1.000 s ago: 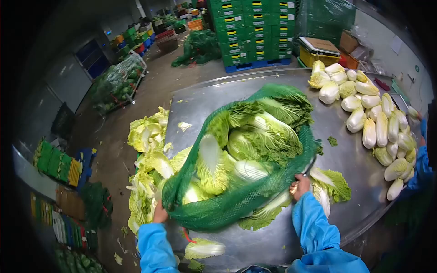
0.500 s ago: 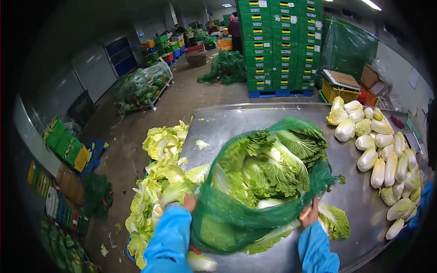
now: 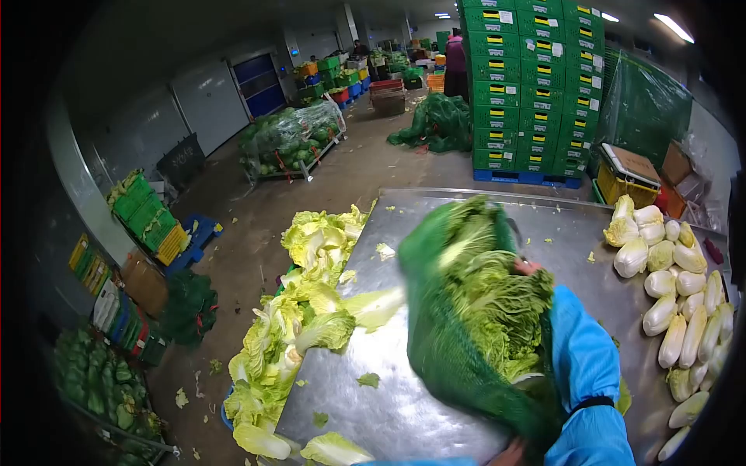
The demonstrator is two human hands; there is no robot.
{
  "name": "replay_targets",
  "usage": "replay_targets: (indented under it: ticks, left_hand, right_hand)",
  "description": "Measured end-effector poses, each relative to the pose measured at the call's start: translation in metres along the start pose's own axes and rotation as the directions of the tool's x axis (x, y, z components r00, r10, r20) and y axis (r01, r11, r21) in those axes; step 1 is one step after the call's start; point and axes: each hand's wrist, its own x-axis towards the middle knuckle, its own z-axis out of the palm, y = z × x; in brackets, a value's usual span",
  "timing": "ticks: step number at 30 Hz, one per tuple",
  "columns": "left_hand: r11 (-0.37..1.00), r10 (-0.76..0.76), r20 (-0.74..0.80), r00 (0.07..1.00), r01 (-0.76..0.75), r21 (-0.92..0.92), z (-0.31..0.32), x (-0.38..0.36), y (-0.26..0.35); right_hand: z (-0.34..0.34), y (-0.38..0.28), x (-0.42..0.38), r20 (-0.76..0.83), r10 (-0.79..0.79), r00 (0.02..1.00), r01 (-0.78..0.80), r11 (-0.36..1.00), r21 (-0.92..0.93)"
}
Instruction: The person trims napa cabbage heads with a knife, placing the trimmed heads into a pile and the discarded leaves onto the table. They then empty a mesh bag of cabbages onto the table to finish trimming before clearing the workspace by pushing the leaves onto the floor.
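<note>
Nearest you, at 6 o'clock, your left hand (image 3: 509, 452) is against the low end of the net bag (image 3: 443, 334); the mesh and the picture's edge hide too much to tell whether its fingers are clamped. The bag lies on the metal table (image 3: 435, 431), from 12 to 1 o'clock, its mouth toward your right arm, with leafy cabbages (image 3: 497, 311) bulging out. Your right hand (image 3: 527, 266) is at its far end, partly behind leaves, so you cannot tell whether those fingers are apart or together. A dark strip shows just beyond them; if it is a blade, best turn its edge away from mesh and wrist. The load looks heavy and loose, so bunch the net firmly, bear the weight from beneath and keep the mouth tipped up, or heads may roll out.

At 8 o'clock a pale cabbage piece (image 3: 334, 449) sits by the table's near edge. At 10 o'clock a loose leaf (image 3: 377, 308) reaches toward the bag, and a leaf heap (image 3: 264, 342) crowds that side. At 3 o'clock the trimmed cabbages (image 3: 688, 311) limit your right elbow. Farther off, a yellow box (image 3: 622, 186) stands at 2 o'clock, stacked green crates (image 3: 536, 93) at 1, a wrapped cart (image 3: 295, 144) at 11.
</note>
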Motion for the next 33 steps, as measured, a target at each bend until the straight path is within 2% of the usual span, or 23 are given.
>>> replay_targets:
  ticks: [2, 4, 5, 7, 8, 9, 11, 12, 13, 14, 15, 17, 18, 19, 20, 21, 22, 23, 27, 29, 31, 32, 33]
  left_hand:
    - [0.934, 0.038, 0.029, 0.999, -0.025, -0.357, -0.059, 0.043, -0.027]
    - [0.758, -0.034, -0.010, 0.999, 0.019, -0.652, -0.131, 0.054, -0.051]
    - [0.630, -0.060, -0.047, 0.997, 0.002, -0.777, -0.181, 0.046, -0.060]
    - [0.533, -0.323, -0.209, 0.923, -0.005, -0.846, -0.241, 0.016, -0.080]
    - [0.586, -0.438, -0.286, 0.852, 0.030, -0.810, -0.275, -0.005, -0.092]
    - [0.741, -0.444, -0.512, 0.735, -0.020, -0.671, -0.300, -0.020, -0.111]
    - [0.971, -0.222, -0.786, 0.577, 0.054, -0.235, -0.356, -0.036, -0.151]
    - [0.982, -0.189, -0.781, 0.595, 0.134, -0.136, -0.369, -0.040, -0.173]
    - [0.970, -0.171, -0.702, 0.691, 0.244, 0.003, -0.368, -0.046, -0.204]
    - [0.967, -0.179, -0.645, 0.743, 0.252, 0.023, -0.367, -0.047, -0.225]
    - [0.969, -0.171, -0.587, 0.791, 0.244, 0.047, -0.368, -0.043, -0.237]
    - [0.964, -0.155, -0.578, 0.801, 0.250, 0.088, -0.379, -0.034, -0.243]
    - [0.950, -0.255, -0.519, 0.816, 0.311, 0.023, -0.392, -0.029, -0.237]
    - [0.924, -0.351, -0.456, 0.818, 0.381, -0.028, -0.402, -0.026, -0.234]
    - [0.923, -0.317, -0.457, 0.831, 0.381, 0.052, -0.402, -0.026, -0.240]
    - [0.913, -0.286, -0.459, 0.841, 0.384, 0.135, -0.401, -0.026, -0.243]
    - [0.903, -0.310, -0.469, 0.827, 0.411, 0.128, -0.403, -0.027, -0.238]
    - [0.891, -0.332, -0.478, 0.813, 0.436, 0.123, -0.404, -0.029, -0.232]
    - [0.865, -0.317, -0.616, 0.721, 0.487, 0.124, -0.375, -0.076, -0.222]
    - [0.941, -0.170, -0.503, 0.848, 0.290, 0.172, -0.352, -0.113, -0.204]
    - [0.936, -0.146, -0.452, 0.880, 0.270, 0.224, -0.330, -0.135, -0.163]
    - [0.944, -0.174, -0.412, 0.895, 0.270, 0.190, -0.319, -0.144, -0.144]
    - [0.950, -0.202, -0.376, 0.904, 0.274, 0.149, -0.307, -0.148, -0.127]
  right_hand:
    - [0.007, -0.022, 0.002, 0.018, -0.007, 1.000, 0.009, 0.995, -0.094]
    - [-0.001, -0.034, -0.001, -0.220, -0.237, 0.946, 0.084, 0.838, -0.540]
    - [-0.023, -0.024, -0.006, -0.297, -0.356, 0.886, 0.146, 0.822, -0.551]
    - [-0.061, -0.025, -0.044, -0.422, -0.506, 0.753, 0.202, 0.787, -0.583]
    - [-0.074, -0.032, -0.073, -0.438, -0.515, 0.736, 0.201, 0.785, -0.585]
    - [-0.083, -0.037, -0.105, -0.455, -0.522, 0.721, 0.196, 0.784, -0.589]
    - [-0.066, -0.052, -0.181, -0.536, -0.329, 0.777, 0.043, 0.878, -0.476]
    - [-0.048, -0.060, -0.214, -0.547, -0.313, 0.777, 0.017, 0.878, -0.478]
    - [-0.026, -0.064, -0.254, -0.566, -0.114, 0.817, -0.094, 0.941, -0.325]
    - [-0.016, -0.058, -0.293, -0.570, 0.095, 0.816, -0.219, 0.964, -0.153]
    - [-0.018, -0.031, -0.318, -0.557, 0.067, 0.828, -0.168, 0.977, -0.132]
    - [-0.038, 0.053, -0.350, -0.625, -0.142, 0.768, -0.022, 0.969, -0.247]
    - [-0.023, 0.066, -0.370, -0.720, -0.145, 0.679, 0.012, 0.982, -0.186]
    - [-0.020, 0.093, -0.385, -0.776, -0.277, 0.566, -0.020, 0.937, -0.349]
    - [0.012, 0.059, -0.397, -0.850, 0.013, 0.526, -0.108, 0.993, -0.052]
    - [0.016, 0.082, -0.402, -0.853, -0.108, 0.510, 0.026, 0.994, -0.110]
    - [0.039, 0.050, -0.404, -0.853, 0.042, 0.521, -0.041, 0.999, 0.024]
    - [0.021, 0.095, -0.399, -0.807, -0.312, 0.502, 0.054, 0.942, -0.331]
    - [-0.008, 0.127, -0.360, -0.790, -0.471, 0.393, 0.035, 0.866, -0.499]
    - [-0.026, 0.123, -0.342, -0.735, -0.577, 0.357, -0.038, 0.777, -0.628]
    - [-0.047, 0.107, -0.318, -0.675, -0.627, 0.388, -0.058, 0.714, -0.697]
    - [-0.052, 0.094, -0.305, -0.690, -0.589, 0.421, -0.008, 0.758, -0.652]
    - [-0.070, 0.102, -0.287, -0.664, -0.611, 0.431, -0.079, 0.708, -0.702]
